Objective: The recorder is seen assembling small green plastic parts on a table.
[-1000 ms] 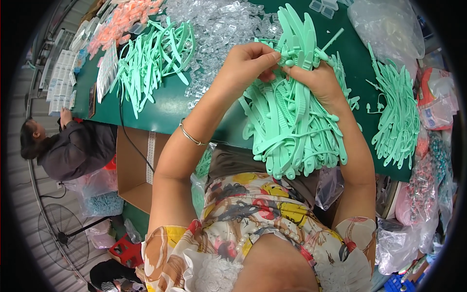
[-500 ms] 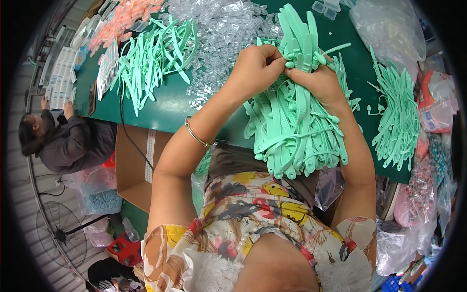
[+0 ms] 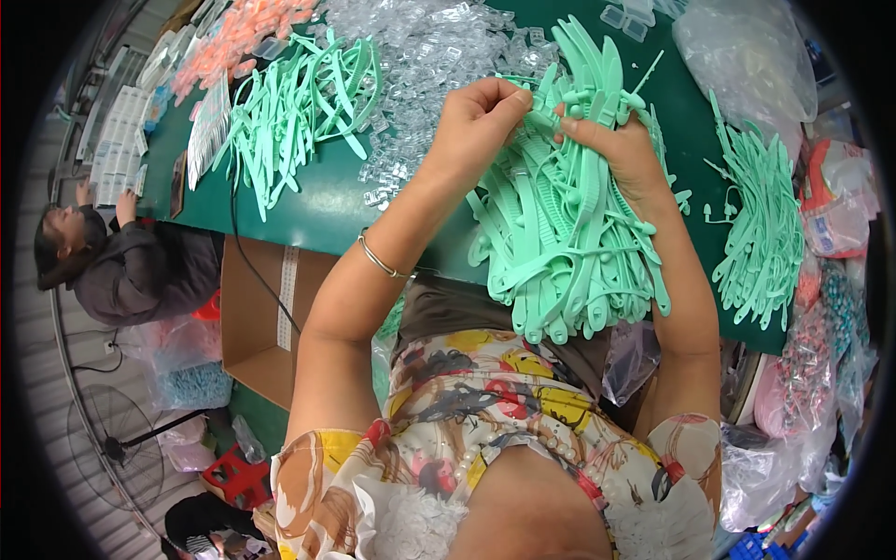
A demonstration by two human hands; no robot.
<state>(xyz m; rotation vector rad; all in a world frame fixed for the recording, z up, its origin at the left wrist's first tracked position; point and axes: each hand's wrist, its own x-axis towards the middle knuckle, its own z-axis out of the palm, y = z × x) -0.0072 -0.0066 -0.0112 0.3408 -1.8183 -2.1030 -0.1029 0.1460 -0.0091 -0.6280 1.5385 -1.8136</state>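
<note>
A thick bundle of mint-green plastic straps (image 3: 565, 233), ridged and with holes near their ends, lies at the table's front edge before me. My right hand (image 3: 621, 154) is closed around the upper part of several straps, whose rounded tips fan out above the fingers. Just to its left, my left hand (image 3: 476, 126) is closed in a pinch on a thin mint-green strap at the bundle's upper left. The fingertips hide exactly which part they grip. A strap is wound across the lower bundle.
Small clear plastic pieces (image 3: 420, 56) are heaped behind my left hand. More mint straps lie at left (image 3: 285, 121) and right (image 3: 758, 224). Orange pieces (image 3: 243, 37) sit far left; a clear bag (image 3: 742, 56) lies far right. A co-worker (image 3: 140, 266) works at the left.
My left hand has drawn slightly left, away from my right hand, with its pinch kept. The gripped strap tips have shifted right and a little down.
</note>
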